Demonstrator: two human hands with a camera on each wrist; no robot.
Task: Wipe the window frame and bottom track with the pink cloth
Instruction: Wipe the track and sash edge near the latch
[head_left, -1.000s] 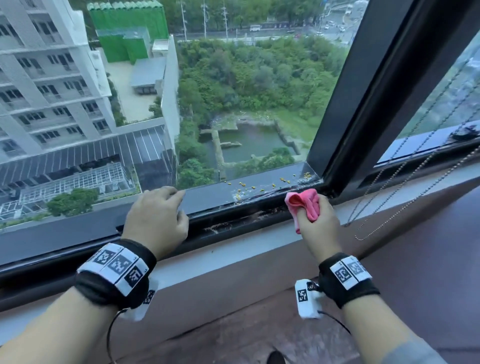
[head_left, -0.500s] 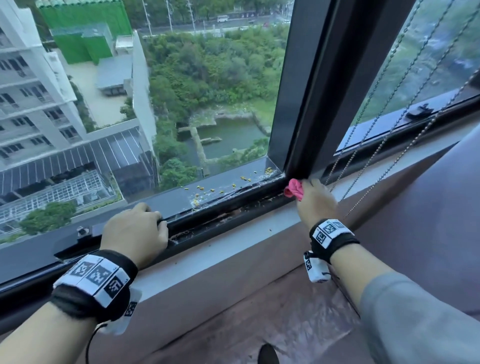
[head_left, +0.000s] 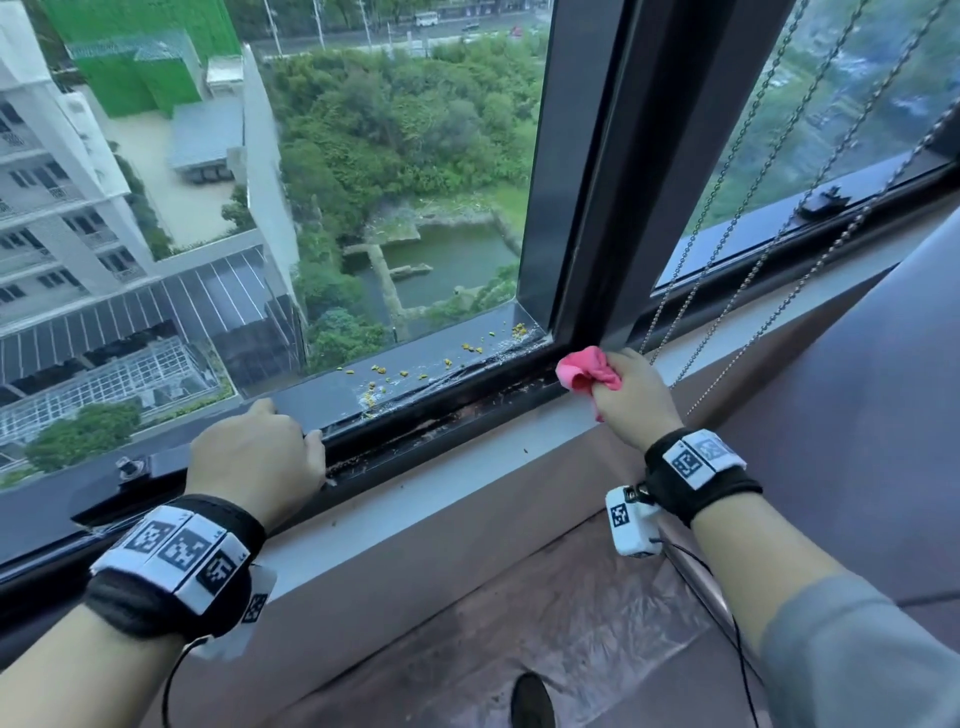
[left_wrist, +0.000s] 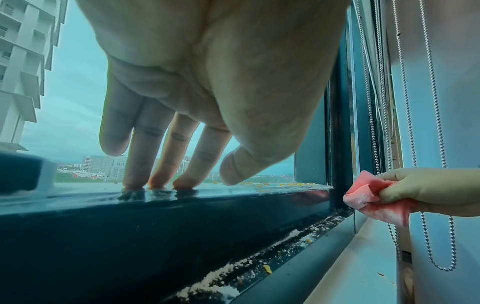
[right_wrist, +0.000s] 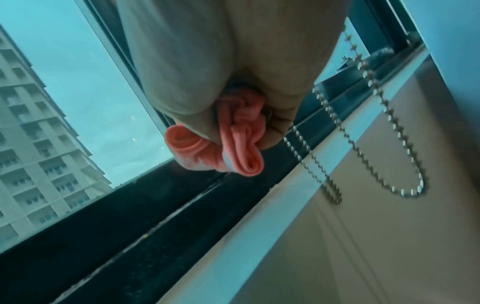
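Our right hand (head_left: 631, 395) clenches the pink cloth (head_left: 587, 373) bunched at the bottom track (head_left: 452, 410) corner, w/ a fold out for wiping; left hand (head_left: 257, 457) rests fingers flat on the window frame (left_wrist: 182, 207), probably for support.

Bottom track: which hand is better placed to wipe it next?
Right. The right hand grips the pink cloth at the bottom track's right end; the left hand only rests on the frame.

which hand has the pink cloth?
The right hand, bunching the pink cloth at the bottom track's corner. The left hand just rests fingertips on the sash.
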